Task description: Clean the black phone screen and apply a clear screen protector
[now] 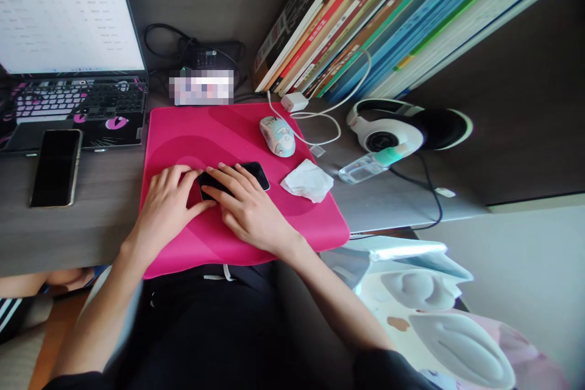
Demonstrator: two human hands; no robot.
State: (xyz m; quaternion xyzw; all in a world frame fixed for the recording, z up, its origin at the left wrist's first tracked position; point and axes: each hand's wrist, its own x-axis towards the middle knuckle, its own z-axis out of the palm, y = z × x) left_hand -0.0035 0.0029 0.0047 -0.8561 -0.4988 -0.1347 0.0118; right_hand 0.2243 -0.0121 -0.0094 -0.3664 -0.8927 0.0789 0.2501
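With the black phone [260,174] as hub and twelve o'clock straight away from the person, dark clothing [205,329] lies nearest, at six; at four, below the desk's edge, sits a white bag-like thing [411,289]; a pink mat [249,248] spreads over the desk [91,225], its near edge by the clothing; on the mat lies the phone, dark screen upward, both hands on it; the left hand [169,192] is at its nine o'clock end, forefinger near the far corner, thumb by the near edge, though I cannot tell whether it grips; the right hand [247,207] reaches in from about five, its fingers extended and slightly spread across the screen, clamped on nothing; the hands are close, fingertips near one another

Farther out, a crumpled white tissue [308,181] rests on the mat at three; beyond it, also at three, a clear bottle [356,170] with a green top lies tilted against white headphones [365,131]; a second phone [55,167] is at nine, on the desk before the laptop; a pale patterned mouse [278,136] sits on the mat between one and two; a white charger [295,102] and its cable are past it; farthest stand the open laptop [68,12] at ten and leaning books [329,42] at one
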